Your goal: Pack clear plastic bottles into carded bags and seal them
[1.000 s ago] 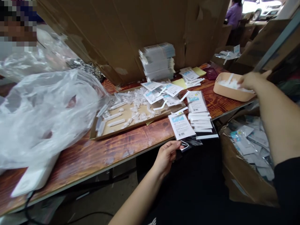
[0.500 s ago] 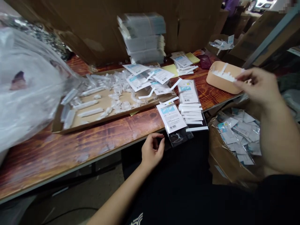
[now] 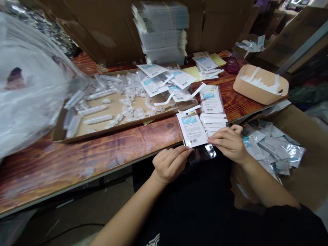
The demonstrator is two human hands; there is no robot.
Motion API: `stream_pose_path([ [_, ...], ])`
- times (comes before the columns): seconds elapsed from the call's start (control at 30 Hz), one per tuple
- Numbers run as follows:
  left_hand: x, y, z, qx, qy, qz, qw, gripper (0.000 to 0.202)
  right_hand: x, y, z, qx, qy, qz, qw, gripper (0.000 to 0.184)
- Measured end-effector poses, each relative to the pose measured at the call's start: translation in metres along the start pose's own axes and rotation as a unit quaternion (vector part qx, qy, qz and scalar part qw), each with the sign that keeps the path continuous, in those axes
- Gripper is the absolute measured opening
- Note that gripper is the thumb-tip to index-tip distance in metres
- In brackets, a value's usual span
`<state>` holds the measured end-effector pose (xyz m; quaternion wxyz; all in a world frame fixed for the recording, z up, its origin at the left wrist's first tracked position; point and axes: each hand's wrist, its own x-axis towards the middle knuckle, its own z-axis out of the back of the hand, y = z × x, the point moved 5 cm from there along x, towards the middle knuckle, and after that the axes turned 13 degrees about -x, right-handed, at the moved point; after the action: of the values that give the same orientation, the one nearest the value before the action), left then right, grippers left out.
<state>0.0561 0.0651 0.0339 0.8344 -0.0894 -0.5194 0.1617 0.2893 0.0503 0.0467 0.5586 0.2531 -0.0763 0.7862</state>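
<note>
A clear plastic packet with a white and blue card (image 3: 192, 131) lies at the table's front edge, its clear lower end hanging over. My left hand (image 3: 170, 163) pinches it at the lower left corner of the card. At the card's lower right, my right hand (image 3: 229, 143) grips the same packet with fingers pressed together. Just behind are more packets (image 3: 211, 100), overlapping in a row with white strips showing. Further left, several loose packets (image 3: 167, 80) rest on the right end of a shallow cardboard tray (image 3: 119, 127).
Small clear plastic pieces fill much of the tray. A peach-coloured bin (image 3: 258, 90) with white strips stands at the right. Below it, an open carton (image 3: 312, 150) holds many packets. Bundled stacks (image 3: 164, 37) stand at the back, a big plastic bag (image 3: 33, 85) at the left.
My right hand has moved left and down from beside the peach bin to the packet. My left hand has closed on the packet's other corner. The view has shifted slightly.
</note>
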Motion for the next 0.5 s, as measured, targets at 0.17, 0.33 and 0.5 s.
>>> stream_pose_path([
  [0.17,0.012,0.0,0.017,-0.013,0.014,0.024,1.0,0.019,-0.002,0.015,0.001,0.022,-0.039,-0.04,0.998,0.016],
  [0.33,0.009,-0.003,0.036,-0.057,0.059,0.078,0.994,0.026,-0.011,0.033,-0.007,0.188,-0.088,-0.058,0.977,0.02],
  [0.5,-0.004,-0.004,0.044,-0.136,0.099,0.156,0.973,0.026,-0.027,0.039,-0.019,0.351,-0.065,-0.139,0.924,0.028],
])
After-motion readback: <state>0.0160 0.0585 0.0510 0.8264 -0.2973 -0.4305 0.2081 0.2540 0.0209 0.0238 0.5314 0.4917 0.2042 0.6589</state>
